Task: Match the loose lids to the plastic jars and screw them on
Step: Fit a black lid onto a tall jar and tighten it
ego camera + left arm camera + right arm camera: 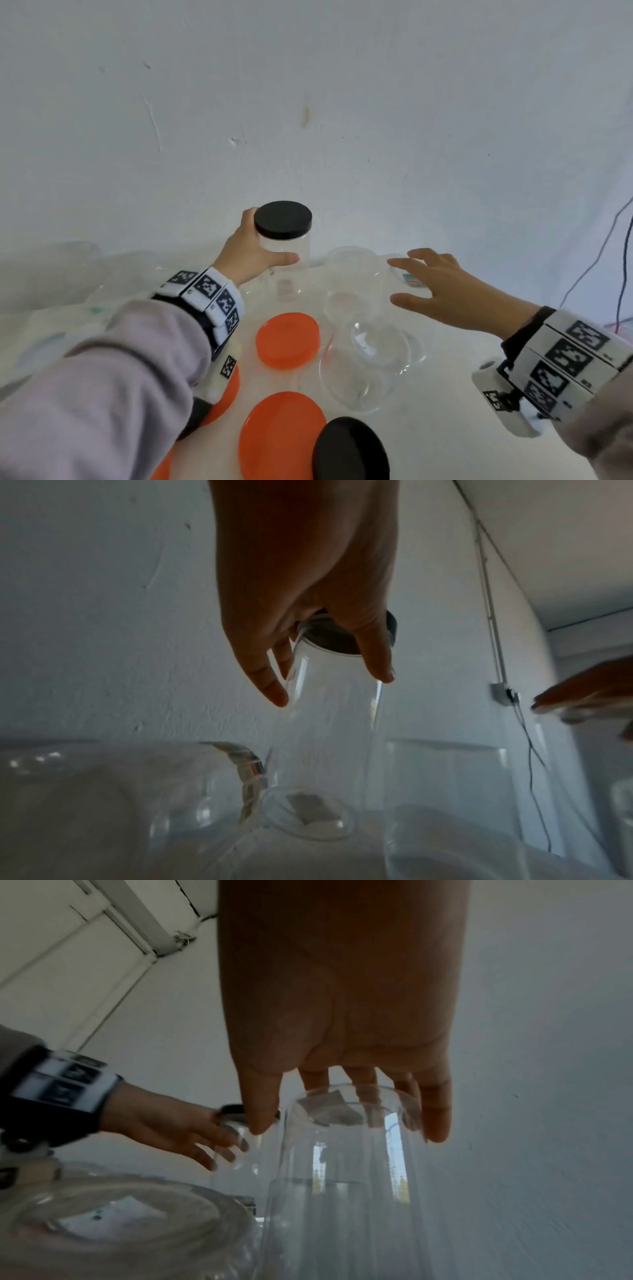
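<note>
Presently my left hand (251, 255) is wrapped round the tall clear plastic jar with the black screw lid (284, 253), thumb across its near face and fingers behind, at the far middle of the white table (445, 394). That jar is capped; whether its base rests on the table I cannot tell. My right hand (445, 291) holds nothing: its fingers are spread and straight, just beside the wide clear open-topped plastic jar (354, 284) that stands to the right of the capped one. In the right wrist view the fingertips (436, 1129) overlap that jar's rim; I cannot confirm contact.

Loose lids lie nearer to me: a round orange plastic lid (287, 339) just left of the open jars, a larger orange plastic lid (281, 435) nearer still, and a loose black plastic lid (349, 448) at the near edge. A second clear lidless jar (368, 370) sits just in front of the first.

Judgement: the step in hand is parking the finished jar and taking up the next.
- Set the capped jar at the far left, well apart from the uncapped ones.
- Grip the open jar by its wall, not its rim, leaving the thread free.
- Compare lid width to mouth before seating; the clear walls look slippery.
- Seat the lid level before turning.
</note>
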Action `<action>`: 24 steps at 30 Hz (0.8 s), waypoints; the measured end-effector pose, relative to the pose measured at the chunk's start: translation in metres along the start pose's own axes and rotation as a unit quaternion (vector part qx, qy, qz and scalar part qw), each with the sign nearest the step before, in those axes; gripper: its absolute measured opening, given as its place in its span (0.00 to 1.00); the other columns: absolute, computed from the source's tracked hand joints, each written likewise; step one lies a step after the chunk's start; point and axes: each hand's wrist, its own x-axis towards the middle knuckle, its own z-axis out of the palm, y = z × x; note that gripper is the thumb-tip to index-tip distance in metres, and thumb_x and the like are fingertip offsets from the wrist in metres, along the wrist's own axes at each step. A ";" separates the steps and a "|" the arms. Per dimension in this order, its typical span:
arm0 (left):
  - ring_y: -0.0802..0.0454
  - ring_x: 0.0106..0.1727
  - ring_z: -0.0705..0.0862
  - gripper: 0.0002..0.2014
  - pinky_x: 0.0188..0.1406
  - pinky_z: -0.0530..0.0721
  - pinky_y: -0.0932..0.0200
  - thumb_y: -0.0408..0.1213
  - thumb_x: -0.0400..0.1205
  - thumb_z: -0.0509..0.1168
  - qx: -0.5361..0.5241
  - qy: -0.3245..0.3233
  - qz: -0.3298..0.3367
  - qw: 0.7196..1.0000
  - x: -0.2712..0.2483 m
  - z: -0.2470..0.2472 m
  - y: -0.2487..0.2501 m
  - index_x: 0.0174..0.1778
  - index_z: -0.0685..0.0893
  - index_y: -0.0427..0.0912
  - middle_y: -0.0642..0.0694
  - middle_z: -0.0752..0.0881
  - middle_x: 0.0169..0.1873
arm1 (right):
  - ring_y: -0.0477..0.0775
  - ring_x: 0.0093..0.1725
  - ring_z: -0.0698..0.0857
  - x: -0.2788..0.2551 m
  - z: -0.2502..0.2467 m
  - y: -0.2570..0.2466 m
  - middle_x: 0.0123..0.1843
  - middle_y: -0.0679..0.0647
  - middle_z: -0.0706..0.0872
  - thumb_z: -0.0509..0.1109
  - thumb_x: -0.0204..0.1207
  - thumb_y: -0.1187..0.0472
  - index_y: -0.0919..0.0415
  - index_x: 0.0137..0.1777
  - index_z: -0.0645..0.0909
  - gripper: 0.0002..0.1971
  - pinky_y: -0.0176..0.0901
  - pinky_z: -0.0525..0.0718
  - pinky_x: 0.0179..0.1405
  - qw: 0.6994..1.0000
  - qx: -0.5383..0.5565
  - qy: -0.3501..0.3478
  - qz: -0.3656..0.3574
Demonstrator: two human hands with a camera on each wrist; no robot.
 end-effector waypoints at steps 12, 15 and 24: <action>0.36 0.64 0.80 0.47 0.57 0.78 0.49 0.43 0.70 0.81 0.100 0.002 -0.087 0.991 0.061 0.054 -0.016 0.77 0.58 0.38 0.39 0.75 0.69 | 0.55 0.79 0.57 0.005 -0.004 0.015 0.83 0.47 0.55 0.58 0.78 0.37 0.31 0.80 0.53 0.30 0.51 0.64 0.75 0.998 -0.010 -0.033 -0.045; 0.34 0.59 0.83 0.46 0.54 0.81 0.46 0.47 0.71 0.79 0.119 -0.009 -0.111 0.987 0.063 0.056 -0.017 0.77 0.56 0.39 0.40 0.76 0.66 | 0.55 0.79 0.57 0.006 -0.006 0.016 0.83 0.46 0.54 0.60 0.78 0.38 0.30 0.79 0.52 0.31 0.51 0.65 0.74 0.998 -0.013 -0.043 -0.049; 0.37 0.69 0.77 0.56 0.66 0.76 0.49 0.47 0.75 0.75 0.139 -0.039 -0.103 0.984 0.047 0.045 -0.009 0.84 0.38 0.39 0.35 0.64 0.79 | 0.48 0.69 0.62 0.007 -0.017 0.017 0.73 0.43 0.63 0.76 0.70 0.48 0.30 0.79 0.54 0.43 0.40 0.70 0.60 0.996 0.002 -0.064 -0.061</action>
